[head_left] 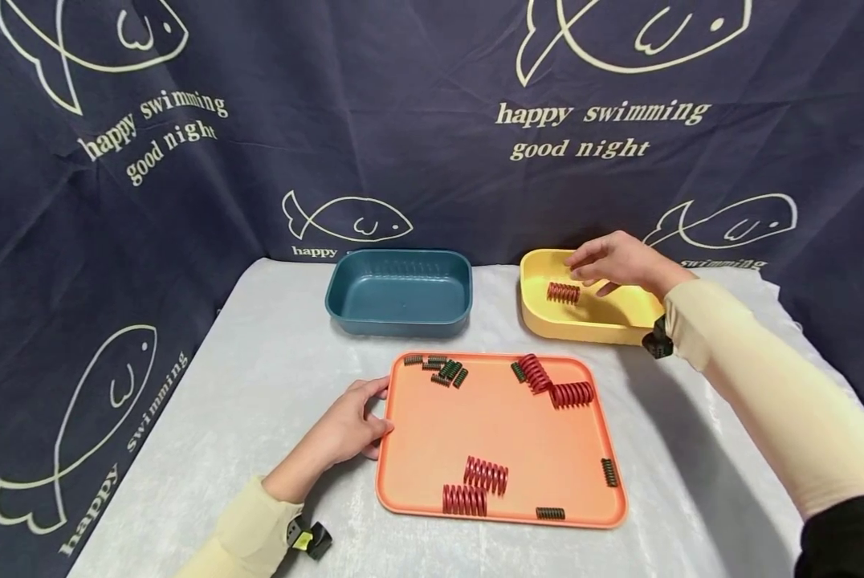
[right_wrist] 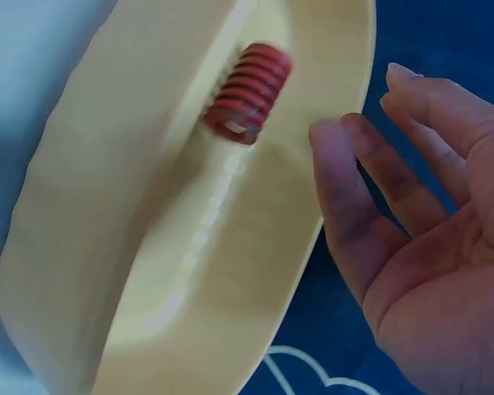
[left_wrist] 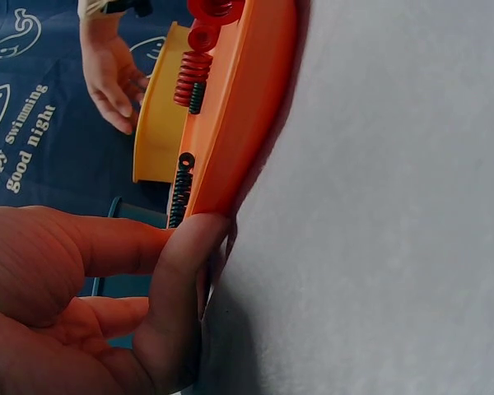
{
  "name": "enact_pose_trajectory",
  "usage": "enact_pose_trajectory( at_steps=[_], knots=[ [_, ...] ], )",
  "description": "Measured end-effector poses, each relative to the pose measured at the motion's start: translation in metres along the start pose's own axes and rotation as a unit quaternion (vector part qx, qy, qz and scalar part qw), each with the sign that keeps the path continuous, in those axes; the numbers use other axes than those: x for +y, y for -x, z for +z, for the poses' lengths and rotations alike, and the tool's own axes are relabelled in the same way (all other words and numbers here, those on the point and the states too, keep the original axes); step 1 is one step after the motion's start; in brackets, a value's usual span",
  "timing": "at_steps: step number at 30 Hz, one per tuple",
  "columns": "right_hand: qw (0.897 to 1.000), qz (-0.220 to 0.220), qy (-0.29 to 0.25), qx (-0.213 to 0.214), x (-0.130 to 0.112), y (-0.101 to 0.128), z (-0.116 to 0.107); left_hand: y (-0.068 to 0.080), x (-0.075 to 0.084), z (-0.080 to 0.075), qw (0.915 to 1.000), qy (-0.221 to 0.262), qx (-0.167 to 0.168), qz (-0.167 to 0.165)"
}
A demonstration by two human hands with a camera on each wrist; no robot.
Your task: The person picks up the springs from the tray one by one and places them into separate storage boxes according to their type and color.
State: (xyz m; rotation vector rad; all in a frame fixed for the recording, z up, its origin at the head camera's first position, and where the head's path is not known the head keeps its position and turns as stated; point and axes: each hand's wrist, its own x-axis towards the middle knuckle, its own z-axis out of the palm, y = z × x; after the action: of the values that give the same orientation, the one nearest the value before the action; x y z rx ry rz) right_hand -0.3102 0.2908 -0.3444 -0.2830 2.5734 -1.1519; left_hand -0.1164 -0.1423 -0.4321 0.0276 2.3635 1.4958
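Observation:
A red coil spring [head_left: 564, 293] lies inside the yellow bin [head_left: 540, 325]; the right wrist view shows the same red spring [right_wrist: 249, 92] against the pale inner wall. Over that bin hovers my right hand [head_left: 620, 261], fingers parted and holding nothing. My left hand [head_left: 348, 421] grips the left rim of the orange tray [head_left: 432, 433], thumb and fingers at its edge in the left wrist view. Red springs [head_left: 486, 475] lie near the tray's front and more red springs [head_left: 572, 394] at its back right. Small dark green springs [head_left: 450, 370] cluster at the back left.
A blue bin [head_left: 399, 329] stands behind the tray, left of the yellow one. Single green springs [head_left: 551, 513] lie along the tray's front and right edges. A dark blue fish-print curtain [head_left: 432, 160] hangs behind the grey-white tabletop [head_left: 280, 353].

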Motion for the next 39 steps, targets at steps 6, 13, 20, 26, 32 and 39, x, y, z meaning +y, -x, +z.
enact_pose_trajectory(
  at_steps=[6,13,20,26,32,39],
  knots=[
    [1.0,-0.029,0.001,0.013,-0.016,0.013,0.002,0.002,-0.001,-0.001,1.0,0.007,0.001,0.0],
    [0.999,-0.039,-0.015,0.019,-0.03,0.032,0.007,0.002,-0.003,-0.001,1.0,0.006,0.0,-0.002],
    [0.998,-0.051,-0.038,0.025,-0.042,0.052,0.019,0.001,-0.003,-0.001,1.0,0.002,0.002,-0.007],
    [0.996,-0.074,-0.044,0.017,-0.044,0.066,0.031,0.002,-0.002,0.0,1.0,0.003,0.0,-0.006],
    [0.993,-0.097,-0.064,-0.017,-0.037,0.074,0.041,0.001,0.0,0.001,1.0,0.001,-0.001,-0.008],
    [0.994,-0.082,-0.07,-0.023,-0.021,0.079,0.061,0.002,0.0,0.002,1.0,0.002,-0.002,-0.008]
  ],
)
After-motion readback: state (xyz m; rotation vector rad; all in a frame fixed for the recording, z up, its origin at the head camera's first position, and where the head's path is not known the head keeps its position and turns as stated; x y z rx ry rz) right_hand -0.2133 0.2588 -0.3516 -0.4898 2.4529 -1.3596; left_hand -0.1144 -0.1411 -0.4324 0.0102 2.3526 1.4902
